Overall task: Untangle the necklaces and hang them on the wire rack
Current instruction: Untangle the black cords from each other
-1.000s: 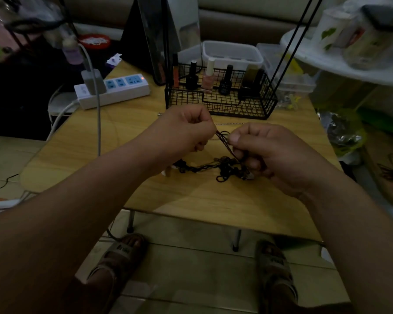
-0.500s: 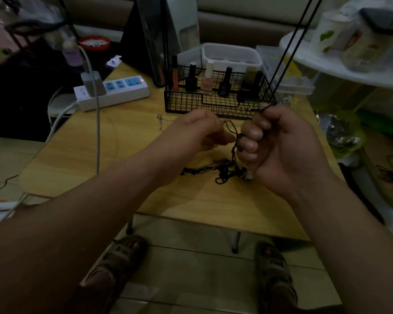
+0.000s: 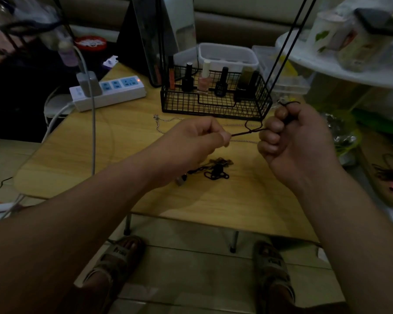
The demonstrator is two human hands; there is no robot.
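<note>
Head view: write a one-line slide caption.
Left hand and right hand stretch a dark cord over the table; tangled necklaces lie below, wire rack behind.

A thin, matt black cord [image 3: 243, 132] spans the left grip [image 3: 191, 141] and right grip [image 3: 290, 137]. Just beyond it lies a fine, glinting metal chain [image 3: 245, 141]. Beneath both grips the tabletop [image 3: 213, 205] is smooth pale wood grain with a dull sheen. Beyond them stands the wire rack [image 3: 213, 105] of matt black metal. Far left of the left grip, the power strip [image 3: 114, 96] is glossy white plastic.

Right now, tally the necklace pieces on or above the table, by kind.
Black cord, held by left hand and right hand: 1
Silver chain on table: 1
Dark tangle on table, strands uncountable: 1
Total: 3
</note>
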